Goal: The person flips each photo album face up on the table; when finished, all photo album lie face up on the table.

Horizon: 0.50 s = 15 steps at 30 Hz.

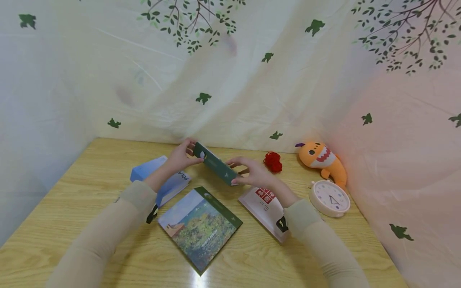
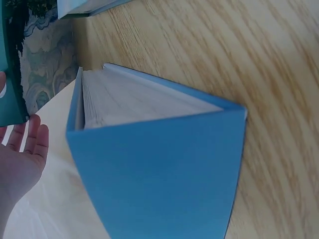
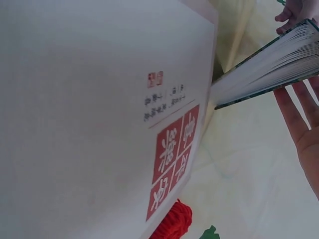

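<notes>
Both hands hold a dark green book at its two ends, spine toward the head camera, near the table's back. The left hand grips its upper left end, thumb on the spine; the right hand grips the lower right end. In the right wrist view the book's page edges show, with fingers of the right hand against one cover. The left wrist view has the left hand at a corner of the green book. A photo album lies nearer the front.
A blue book stands slightly spread at left. A white bag-like item with red print lies under the right forearm. Red yarn, an orange plush shark and a round clock sit at the right. A curtain hangs behind.
</notes>
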Available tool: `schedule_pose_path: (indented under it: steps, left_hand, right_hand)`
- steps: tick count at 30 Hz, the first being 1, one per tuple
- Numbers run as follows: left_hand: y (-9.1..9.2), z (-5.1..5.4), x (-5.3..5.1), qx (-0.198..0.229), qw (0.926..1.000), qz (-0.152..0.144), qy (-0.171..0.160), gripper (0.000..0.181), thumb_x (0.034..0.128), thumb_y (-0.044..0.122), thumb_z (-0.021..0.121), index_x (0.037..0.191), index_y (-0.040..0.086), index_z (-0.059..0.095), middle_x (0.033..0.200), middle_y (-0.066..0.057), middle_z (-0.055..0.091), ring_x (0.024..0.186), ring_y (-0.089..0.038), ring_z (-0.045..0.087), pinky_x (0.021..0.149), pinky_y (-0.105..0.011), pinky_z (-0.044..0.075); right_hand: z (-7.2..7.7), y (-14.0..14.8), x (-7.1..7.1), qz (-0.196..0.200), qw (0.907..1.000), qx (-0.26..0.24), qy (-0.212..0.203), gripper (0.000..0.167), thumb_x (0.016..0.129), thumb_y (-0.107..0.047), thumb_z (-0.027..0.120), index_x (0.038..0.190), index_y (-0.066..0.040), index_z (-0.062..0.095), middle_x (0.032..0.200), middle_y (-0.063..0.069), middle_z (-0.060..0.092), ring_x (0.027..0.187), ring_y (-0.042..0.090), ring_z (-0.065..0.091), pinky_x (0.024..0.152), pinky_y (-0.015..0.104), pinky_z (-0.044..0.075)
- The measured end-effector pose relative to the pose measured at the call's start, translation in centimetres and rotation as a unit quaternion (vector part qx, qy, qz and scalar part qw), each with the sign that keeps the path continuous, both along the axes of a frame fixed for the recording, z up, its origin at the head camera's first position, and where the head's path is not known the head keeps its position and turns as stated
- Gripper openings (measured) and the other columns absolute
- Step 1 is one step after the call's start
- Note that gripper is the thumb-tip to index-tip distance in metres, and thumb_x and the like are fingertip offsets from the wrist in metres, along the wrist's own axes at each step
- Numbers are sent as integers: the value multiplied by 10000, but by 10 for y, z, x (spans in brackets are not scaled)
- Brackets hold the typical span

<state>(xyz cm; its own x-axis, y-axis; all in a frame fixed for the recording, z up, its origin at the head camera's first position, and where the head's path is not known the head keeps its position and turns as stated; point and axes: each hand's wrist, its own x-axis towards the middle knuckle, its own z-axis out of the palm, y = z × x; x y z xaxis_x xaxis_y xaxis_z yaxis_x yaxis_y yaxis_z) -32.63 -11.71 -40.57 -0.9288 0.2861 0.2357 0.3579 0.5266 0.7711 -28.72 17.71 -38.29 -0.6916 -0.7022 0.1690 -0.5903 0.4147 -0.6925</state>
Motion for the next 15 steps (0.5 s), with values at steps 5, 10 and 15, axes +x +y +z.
schedule_pose_path:
  steps: [5,10,15]
  left_hand:
    - [0,-1,-1,-3,9999,41,-100,613,784,201,777,1277,30,455,1157,-209,572,1050,-381,552,911,-483,469]
    - [-1,-5,-3,-35,9999,-21,-134,643,772,158,779,1290,-22,443,1175,-242,561,1069,-403,542,939,-498,449]
    - [-3,-8,-2,-61,9997,-210,-58,660,758,111,780,1290,-58,428,1177,-256,552,1070,-408,541,919,-514,457]
  right_hand:
    - [-7,1,-5,36,9996,68,255,577,772,-286,773,1291,-171,547,1293,17,548,1170,248,533,881,432,529]
    - [-13,2,-9,48,9995,111,307,572,770,-306,775,1278,-153,561,1290,20,554,1172,281,527,902,476,508]
    - [-16,3,-12,-101,9991,329,249,558,770,-302,777,1268,-158,571,1292,13,553,1182,222,527,933,452,496]
